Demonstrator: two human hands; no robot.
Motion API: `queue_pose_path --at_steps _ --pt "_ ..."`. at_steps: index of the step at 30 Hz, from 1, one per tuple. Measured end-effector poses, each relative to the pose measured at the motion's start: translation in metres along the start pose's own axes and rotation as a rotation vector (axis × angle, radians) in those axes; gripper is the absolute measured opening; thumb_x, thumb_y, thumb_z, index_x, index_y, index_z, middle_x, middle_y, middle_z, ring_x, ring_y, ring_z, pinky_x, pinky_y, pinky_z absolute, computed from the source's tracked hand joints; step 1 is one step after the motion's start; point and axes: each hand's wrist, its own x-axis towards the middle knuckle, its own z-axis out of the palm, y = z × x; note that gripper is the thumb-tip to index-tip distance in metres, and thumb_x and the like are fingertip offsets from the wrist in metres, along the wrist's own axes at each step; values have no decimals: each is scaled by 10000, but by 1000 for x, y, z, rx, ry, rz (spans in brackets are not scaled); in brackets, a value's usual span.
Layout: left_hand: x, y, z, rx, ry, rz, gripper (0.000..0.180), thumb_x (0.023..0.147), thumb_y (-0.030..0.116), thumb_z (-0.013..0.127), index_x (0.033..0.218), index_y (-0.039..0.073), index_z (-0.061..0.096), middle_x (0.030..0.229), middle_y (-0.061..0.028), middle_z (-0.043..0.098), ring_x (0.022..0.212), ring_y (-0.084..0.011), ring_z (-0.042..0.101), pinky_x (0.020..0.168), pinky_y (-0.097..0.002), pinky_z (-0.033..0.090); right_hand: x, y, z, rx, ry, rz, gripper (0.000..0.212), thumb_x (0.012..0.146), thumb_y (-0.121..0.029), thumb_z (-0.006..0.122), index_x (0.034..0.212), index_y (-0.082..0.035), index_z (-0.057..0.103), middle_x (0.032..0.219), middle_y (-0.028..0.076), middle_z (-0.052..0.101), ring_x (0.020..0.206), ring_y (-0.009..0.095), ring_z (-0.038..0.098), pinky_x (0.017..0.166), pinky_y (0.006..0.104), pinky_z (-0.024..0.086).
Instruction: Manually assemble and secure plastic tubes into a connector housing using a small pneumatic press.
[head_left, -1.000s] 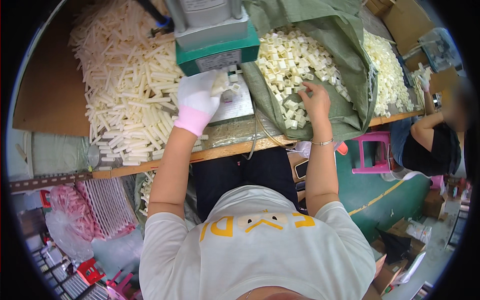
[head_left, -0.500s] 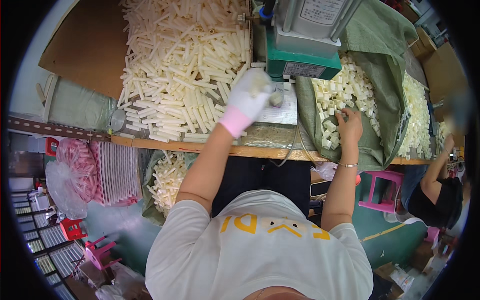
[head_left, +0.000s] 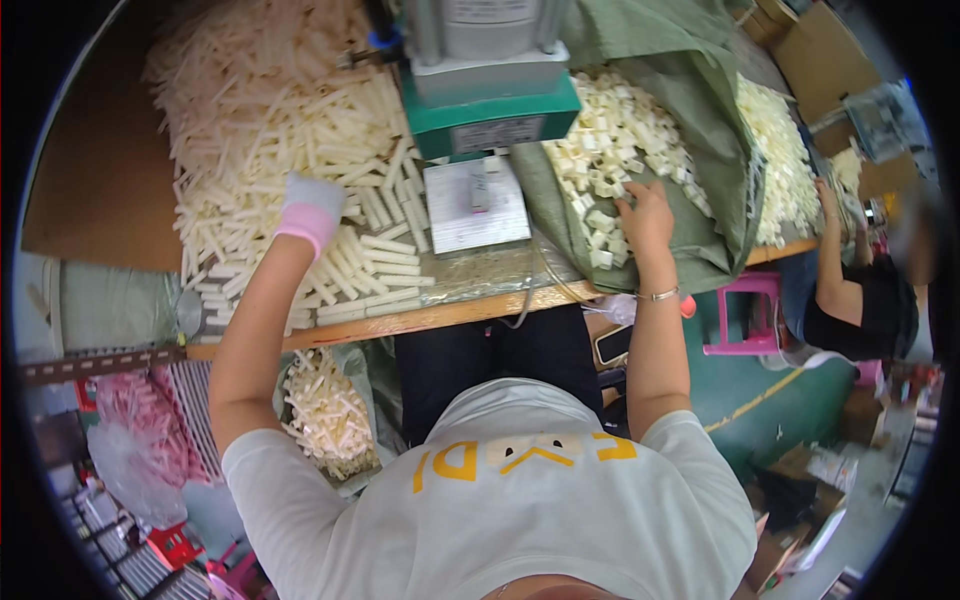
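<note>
My left hand (head_left: 312, 210), in a white glove with a pink cuff, reaches down into a wide pile of cream plastic tubes (head_left: 355, 270) on the left of the table. Its fingers are hidden, so what they hold cannot be told. My bare right hand (head_left: 648, 222), a bracelet at its wrist, rests over small cream square plastic pieces (head_left: 608, 150) on a green woven sack (head_left: 690, 225). Its fingers are bent and apart, the tips at the edge of the pieces. Between the hands, a metal plate (head_left: 450, 215) with a small block fixture (head_left: 480, 190) lies below a green press head (head_left: 490, 115).
The wooden table edge (head_left: 400, 322) runs across in front of me, with a cable hanging over it. A sack of tubes (head_left: 330, 405) stands below on the left. Beyond the green sack lie more pieces (head_left: 785, 165), and a co-worker (head_left: 860, 290) sits near a pink stool (head_left: 745, 310).
My left hand has gone from the press plate leftward to the tubes, uncovering the fixture. My right hand stays at the square pieces. The whole view has shifted with my head.
</note>
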Motion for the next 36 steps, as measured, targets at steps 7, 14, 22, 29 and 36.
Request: queue_pose_path --at_steps 7,14,22,29,36 --pt "-12 5 -8 -88 213 -14 169 809 58 534 876 109 681 955 -88 613 821 -247 657 839 -418 394 -4 6 -33 369 -34 218 125 823 -166 640 904 -71 628 822 185 647 668 317 642 639 393 505" --pt "2 -12 -32 -112 -24 -19 208 760 91 627 956 71 692 1052 -124 657 941 -311 650 808 -417 463 3 24 -36 880 -112 146 270 900 -85 579 1153 5 610 922 80 658 788 143 658 655 249 557" --pt "-55 -7 -36 -1817 227 171 208 824 143 682 956 -4 618 883 -67 648 770 -134 606 679 -270 495 -17 -34 -51 1329 -104 61 343 839 46 611 1178 47 557 1055 103 635 897 175 639 815 278 531" --pt "-57 67 -71 -1868 685 99 212 850 151 673 982 1 601 851 -8 611 759 -94 555 715 -226 456 -31 -126 12 1361 -231 -127 348 772 71 673 1113 16 628 1048 80 658 902 139 636 809 237 526" --pt "-35 92 -96 -1616 567 -1 227 744 178 708 910 33 653 825 -112 684 747 -249 641 657 -295 476 -35 -137 12 867 -7 -416 265 759 60 669 1012 -21 680 971 100 670 808 174 667 706 255 544"
